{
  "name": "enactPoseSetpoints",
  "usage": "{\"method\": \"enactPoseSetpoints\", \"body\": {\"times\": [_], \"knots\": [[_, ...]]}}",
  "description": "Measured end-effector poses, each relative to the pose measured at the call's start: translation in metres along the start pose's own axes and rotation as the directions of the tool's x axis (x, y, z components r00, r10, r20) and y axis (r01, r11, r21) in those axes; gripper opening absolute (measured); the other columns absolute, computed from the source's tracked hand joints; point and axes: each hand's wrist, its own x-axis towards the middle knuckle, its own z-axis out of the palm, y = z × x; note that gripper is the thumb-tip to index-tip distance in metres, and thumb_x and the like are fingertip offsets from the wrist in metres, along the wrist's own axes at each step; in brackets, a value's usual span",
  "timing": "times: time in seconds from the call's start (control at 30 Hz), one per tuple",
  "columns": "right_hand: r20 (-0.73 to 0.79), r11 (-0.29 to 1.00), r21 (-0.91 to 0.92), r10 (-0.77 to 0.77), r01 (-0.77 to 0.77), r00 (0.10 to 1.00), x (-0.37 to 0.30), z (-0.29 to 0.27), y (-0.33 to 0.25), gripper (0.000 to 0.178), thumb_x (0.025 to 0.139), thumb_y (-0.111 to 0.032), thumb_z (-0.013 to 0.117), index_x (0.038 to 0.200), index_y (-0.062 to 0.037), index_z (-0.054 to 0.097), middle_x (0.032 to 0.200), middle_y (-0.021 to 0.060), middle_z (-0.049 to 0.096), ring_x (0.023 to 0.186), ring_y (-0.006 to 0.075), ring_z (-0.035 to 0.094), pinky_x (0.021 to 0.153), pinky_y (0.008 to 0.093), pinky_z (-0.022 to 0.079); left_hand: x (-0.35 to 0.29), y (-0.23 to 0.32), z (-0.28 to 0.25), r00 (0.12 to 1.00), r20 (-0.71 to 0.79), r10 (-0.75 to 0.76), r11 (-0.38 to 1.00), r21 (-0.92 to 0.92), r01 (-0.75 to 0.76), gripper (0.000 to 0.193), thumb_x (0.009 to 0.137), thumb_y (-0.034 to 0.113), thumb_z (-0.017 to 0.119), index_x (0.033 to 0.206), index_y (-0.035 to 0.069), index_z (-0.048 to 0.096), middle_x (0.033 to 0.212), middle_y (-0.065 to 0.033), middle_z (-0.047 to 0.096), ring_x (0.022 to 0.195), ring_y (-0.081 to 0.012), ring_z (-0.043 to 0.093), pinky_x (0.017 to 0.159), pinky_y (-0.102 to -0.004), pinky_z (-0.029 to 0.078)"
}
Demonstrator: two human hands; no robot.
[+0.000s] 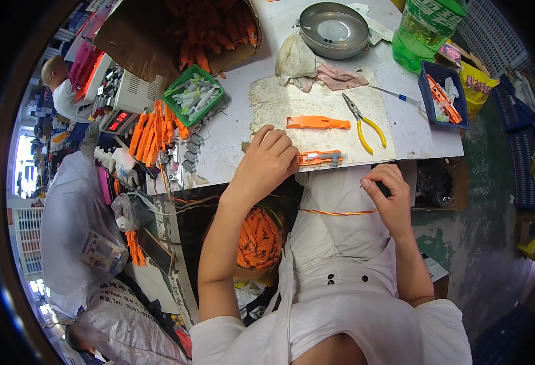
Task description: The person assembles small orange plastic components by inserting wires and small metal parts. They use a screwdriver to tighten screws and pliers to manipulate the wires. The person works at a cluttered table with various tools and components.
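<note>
At the table's front edge my left hand is closed, its fingertips on the left end of an orange plastic housing with a grey piece in it. My right hand is just off that edge to the right. Its thumb and forefinger come together in a pinch, and whatever they hold is too small to make out. Behind the housing lies a second orange plastic piece, flat on the worn board. Pliers with yellow handles rest to its right, jaws pointing away from me.
A green basket of small pale parts and a pile of orange pieces stand at left. Farther back are a cardboard box, a rag, a metal pan and a green bottle. A blue bin sits at right.
</note>
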Motion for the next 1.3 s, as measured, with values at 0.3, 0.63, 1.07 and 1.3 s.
{"method": "enactPoseSetpoints", "body": {"times": [0.3, 0.63, 1.07, 1.3], "knots": [[-0.006, 1.0, 0.001, -0.005, 0.005, 1.0, 0.0, 0.001, 0.0, 0.01, 0.079, -0.008, 0.07, 0.079, -0.0004, 0.063, 0.079, 0.0066, 0.062, 0.082, 0.0212, 0.055, 0.077, 0.0308, 0.043, 0.002, -0.001, -0.006, 0.999, 0.034, -0.018, 0.998, -0.059, 0.02, 0.018, 0.07, 0.007, 0.071, 0.082, 0.005, 0.058, 0.084, -0.0055, 0.054, 0.09, -0.0239, 0.053, 0.094, -0.0395, 0.042], [-0.003, 1.0, 0.011, -0.006, 0.006, 1.0, 0.0, 0.001, -0.001, 0.009, 0.078, -0.007, 0.07, 0.078, -0.0007, 0.063, 0.078, 0.0061, 0.063, 0.081, 0.0206, 0.055, 0.076, 0.0304, 0.043, 0.0, -0.002, -0.001, 0.999, -0.002, -0.048, 0.995, -0.087, 0.047, 0.018, 0.069, 0.006, 0.072, 0.082, 0.006, 0.059, 0.083, -0.0051, 0.055, 0.088, -0.0241, 0.053, 0.091, -0.0391, 0.042], [0.091, 0.821, 0.562, 0.061, -0.102, 0.994, 0.002, 0.005, -0.018, 0.012, 0.09, -0.012, 0.061, 0.091, -0.0006, 0.06, 0.105, 0.0109, 0.065, 0.1, 0.0197, 0.059, 0.091, 0.0319, 0.043, 0.002, 0.04, -0.026, 0.954, -0.3, -0.009, 0.99, -0.134, -0.033, 0.021, 0.064, 0.004, 0.075, 0.08, 0.009, 0.063, 0.085, -0.0031, 0.061, 0.09, -0.0223, 0.059, 0.095, -0.0455, 0.042], [0.217, 0.844, 0.534, -0.189, 0.045, 0.958, 0.008, 0.008, -0.042, 0.014, 0.094, -0.017, 0.056, 0.095, -0.0025, 0.057, 0.119, 0.015, 0.062, 0.114, 0.0243, 0.056, 0.097, 0.036, 0.041, 0.0, 0.059, -0.031, 0.937, -0.347, -0.037, 0.972, -0.23, -0.047, 0.02, 0.064, 0.006, 0.076, 0.08, 0.009, 0.066, 0.086, -0.0027, 0.061, 0.091, -0.0222, 0.059, 0.095, -0.0471, 0.043]]}}
